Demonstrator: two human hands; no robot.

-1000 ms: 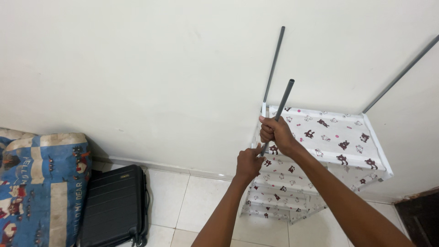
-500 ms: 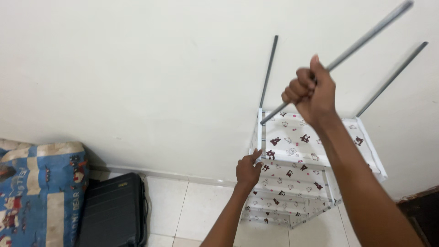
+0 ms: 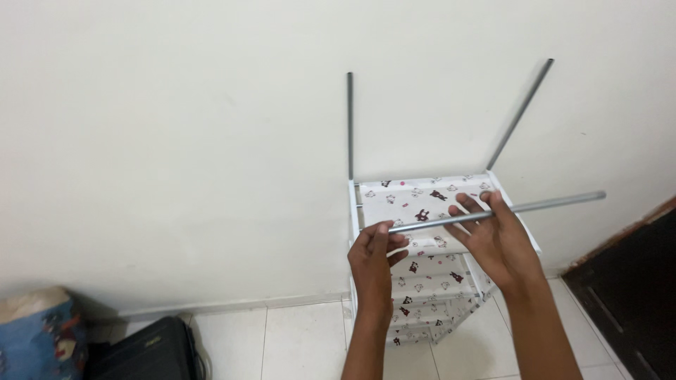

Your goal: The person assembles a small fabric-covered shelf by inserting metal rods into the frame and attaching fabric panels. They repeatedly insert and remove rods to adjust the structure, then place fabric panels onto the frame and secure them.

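A grey metal rod (image 3: 549,204) lies almost level in front of me, held by both hands. My left hand (image 3: 373,264) pinches its left end between thumb and fingers. My right hand (image 3: 493,239) grips it near the middle, so the right end sticks out free. Below and behind them stands a white fabric shelf rack (image 3: 422,200) printed with small animal figures, with several tiers. Two more grey rods rise from its back corners, the left upright rod (image 3: 349,127) vertical and the right upright rod (image 3: 520,116) leaning right.
A plain white wall fills the background. A black case (image 3: 151,352) lies on the tiled floor at lower left beside a blue patterned bag (image 3: 35,338). A dark wooden door or cabinet (image 3: 630,295) stands at the right edge.
My right hand has brought the rod down from a raised, steep tilt to nearly level. My left hand has left the rack corner and taken the rod's left end.
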